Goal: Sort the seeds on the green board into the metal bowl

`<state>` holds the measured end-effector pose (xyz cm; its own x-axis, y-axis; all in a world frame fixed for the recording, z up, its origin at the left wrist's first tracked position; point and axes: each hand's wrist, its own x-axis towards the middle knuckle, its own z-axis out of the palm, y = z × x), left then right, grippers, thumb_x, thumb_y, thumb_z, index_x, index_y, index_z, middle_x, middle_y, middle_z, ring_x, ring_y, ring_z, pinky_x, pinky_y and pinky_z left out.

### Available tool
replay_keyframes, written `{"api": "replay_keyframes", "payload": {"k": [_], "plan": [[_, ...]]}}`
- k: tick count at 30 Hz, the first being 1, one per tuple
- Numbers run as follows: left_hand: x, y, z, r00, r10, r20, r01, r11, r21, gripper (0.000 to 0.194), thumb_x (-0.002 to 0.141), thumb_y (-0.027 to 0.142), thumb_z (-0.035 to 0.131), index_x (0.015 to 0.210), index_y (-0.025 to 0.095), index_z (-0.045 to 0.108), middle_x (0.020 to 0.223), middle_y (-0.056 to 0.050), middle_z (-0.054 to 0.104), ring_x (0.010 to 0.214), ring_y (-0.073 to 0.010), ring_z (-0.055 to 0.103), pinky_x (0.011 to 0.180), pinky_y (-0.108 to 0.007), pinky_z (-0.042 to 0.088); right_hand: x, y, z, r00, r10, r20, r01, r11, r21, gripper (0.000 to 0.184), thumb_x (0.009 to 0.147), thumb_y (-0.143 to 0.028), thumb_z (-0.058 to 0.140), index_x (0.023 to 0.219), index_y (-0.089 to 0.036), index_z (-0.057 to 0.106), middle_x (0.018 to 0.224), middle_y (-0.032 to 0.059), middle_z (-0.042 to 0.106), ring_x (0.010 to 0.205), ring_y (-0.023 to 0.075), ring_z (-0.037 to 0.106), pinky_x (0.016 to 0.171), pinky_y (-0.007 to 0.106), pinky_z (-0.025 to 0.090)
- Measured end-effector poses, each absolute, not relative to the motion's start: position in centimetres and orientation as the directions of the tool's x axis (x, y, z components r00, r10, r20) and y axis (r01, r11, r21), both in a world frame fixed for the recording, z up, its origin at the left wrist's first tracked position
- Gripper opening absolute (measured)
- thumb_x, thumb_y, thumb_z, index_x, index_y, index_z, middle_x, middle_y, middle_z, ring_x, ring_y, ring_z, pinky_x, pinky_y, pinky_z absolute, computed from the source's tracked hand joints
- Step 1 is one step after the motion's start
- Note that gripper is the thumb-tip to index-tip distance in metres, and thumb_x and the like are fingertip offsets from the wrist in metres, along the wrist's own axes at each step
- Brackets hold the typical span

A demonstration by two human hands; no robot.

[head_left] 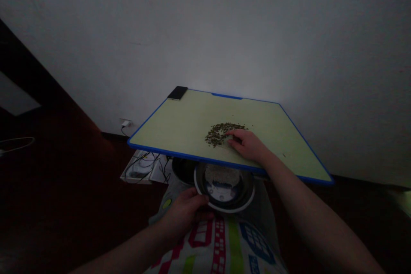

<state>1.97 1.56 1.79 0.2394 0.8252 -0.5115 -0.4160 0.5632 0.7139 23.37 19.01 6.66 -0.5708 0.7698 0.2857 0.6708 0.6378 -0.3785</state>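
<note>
A pale green tabletop with a blue rim (180, 124) stands before a white wall. On it lies a small heap of dark green seeds or lentils (220, 132). My right hand (247, 144) rests flat on the tabletop at the heap's right edge, fingers stretched toward the seeds. Below the table's near edge sits a round steel bowl (245, 199), partly under the tabletop. My left hand (186, 212) is closed on the bowl's left rim, holding it over a patterned cloth (224, 244).
A dark phone (177, 92) lies on the table's far left corner. Cables and a white object (141, 167) lie on the dark floor under the table's left side. A plug (126, 123) sits in a wall socket. The room is dim.
</note>
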Motion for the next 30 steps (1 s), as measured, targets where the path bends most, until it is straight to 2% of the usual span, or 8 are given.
{"api": "replay_keyframes", "payload": {"k": [6,19,26,30], "plan": [[2.0,1.4,2.2,0.226,0.821,-0.524,-0.422,0.568,0.707,0.022,0.065,0.019,0.071,0.086,0.012,0.068,0.093,-0.013,0.078,0.072,-0.0199,0.073,0.058,-0.024,0.057,23.5,19.1,6.6,-0.585,0.759,0.287,0.654,0.650,-0.387,0.033,0.087,-0.025,0.055,0.116,-0.015,0.067,0.078,0.0051,0.063,0.070,0.0161,0.053,0.069,0.029,0.040],[1.6,1.2,2.6,0.228,0.822,-0.522,-0.431,0.566,0.702,0.022,0.063,0.020,0.074,0.083,0.013,0.069,0.091,-0.012,0.079,0.073,-0.0208,0.073,0.064,-0.026,0.058,23.0,19.3,6.5,-0.628,0.731,0.267,0.623,0.678,-0.391,0.032,0.088,-0.022,0.054,0.117,-0.014,0.066,0.086,0.0076,0.066,0.077,0.0169,0.056,0.074,0.030,0.042],[1.7,1.2,2.7,0.228,0.816,-0.531,-0.427,0.574,0.698,0.025,0.063,0.020,0.073,0.087,0.012,0.070,0.091,-0.013,0.079,0.075,-0.0215,0.074,0.064,-0.026,0.057,23.0,18.7,6.8,-0.657,0.715,0.239,0.609,0.690,-0.391,0.033,0.088,-0.023,0.055,0.118,-0.015,0.066,0.090,0.0085,0.068,0.081,0.0182,0.058,0.076,0.030,0.042],[1.7,1.1,2.9,0.216,0.821,-0.529,-0.428,0.567,0.704,0.023,0.064,0.020,0.074,0.085,0.012,0.070,0.091,-0.013,0.078,0.077,-0.0224,0.074,0.065,-0.027,0.057,23.2,18.2,7.1,-0.637,0.733,0.237,0.612,0.669,-0.422,0.033,0.088,-0.021,0.054,0.118,-0.015,0.066,0.092,0.0087,0.069,0.080,0.0176,0.059,0.076,0.030,0.043]]}}
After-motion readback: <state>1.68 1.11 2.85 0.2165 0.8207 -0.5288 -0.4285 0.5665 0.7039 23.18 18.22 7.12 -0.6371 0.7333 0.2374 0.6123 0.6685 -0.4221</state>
